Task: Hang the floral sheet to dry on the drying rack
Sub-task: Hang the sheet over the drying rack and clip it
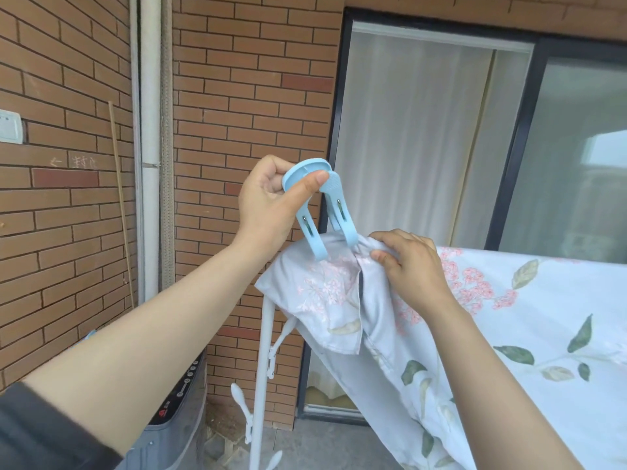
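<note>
The floral sheet [529, 320], pale blue with pink blossoms and green leaves, lies draped over the top of the white drying rack [263, 351] and hangs down its near side. My left hand [268, 201] grips a large light-blue clothes peg [325, 212] by its handles, squeezing it; the peg's jaws gape wide over the bunched left corner of the sheet. My right hand [407, 266] pinches that bunched corner just to the right of the peg's jaws. The rack's top bar is hidden under the cloth.
A brick wall with a white drainpipe [150, 130] stands behind. A dark-framed glass sliding door [509, 137] with a pale curtain is at the right. A grey washing machine [176, 412] sits low at the left. A thin stick [120, 198] leans on the wall.
</note>
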Available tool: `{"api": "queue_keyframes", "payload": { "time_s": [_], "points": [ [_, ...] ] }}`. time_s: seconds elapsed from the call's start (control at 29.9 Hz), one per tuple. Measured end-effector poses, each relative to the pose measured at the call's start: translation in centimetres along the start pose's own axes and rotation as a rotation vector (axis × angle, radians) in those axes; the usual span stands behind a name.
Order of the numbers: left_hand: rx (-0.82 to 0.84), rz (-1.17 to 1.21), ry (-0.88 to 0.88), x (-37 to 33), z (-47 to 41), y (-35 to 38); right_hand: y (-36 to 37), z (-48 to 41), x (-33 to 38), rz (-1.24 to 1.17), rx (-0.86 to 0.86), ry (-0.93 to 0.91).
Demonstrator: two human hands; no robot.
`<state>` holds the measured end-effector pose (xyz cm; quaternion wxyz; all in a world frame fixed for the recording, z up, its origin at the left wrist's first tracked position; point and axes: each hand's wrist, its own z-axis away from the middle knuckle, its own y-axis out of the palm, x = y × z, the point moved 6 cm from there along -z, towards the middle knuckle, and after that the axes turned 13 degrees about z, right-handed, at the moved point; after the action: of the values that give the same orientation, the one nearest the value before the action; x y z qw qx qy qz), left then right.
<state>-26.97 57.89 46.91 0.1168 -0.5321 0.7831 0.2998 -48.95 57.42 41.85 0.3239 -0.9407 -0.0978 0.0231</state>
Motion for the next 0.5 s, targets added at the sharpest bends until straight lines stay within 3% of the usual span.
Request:
{"api": "queue_keyframes", "payload": {
  "time_s": [0.3, 0.5],
  "points": [
    [0.047, -0.078, 0.041, -3.0, -0.2, 0.3, 0.0, -0.3, -0.3, -0.006, 0.007, 0.029],
    [-0.108, -0.246, -0.027, -1.9, 3.6, -6.4, 0.3, -0.3, -0.1, -0.029, -0.014, 0.039]
  ]
}}
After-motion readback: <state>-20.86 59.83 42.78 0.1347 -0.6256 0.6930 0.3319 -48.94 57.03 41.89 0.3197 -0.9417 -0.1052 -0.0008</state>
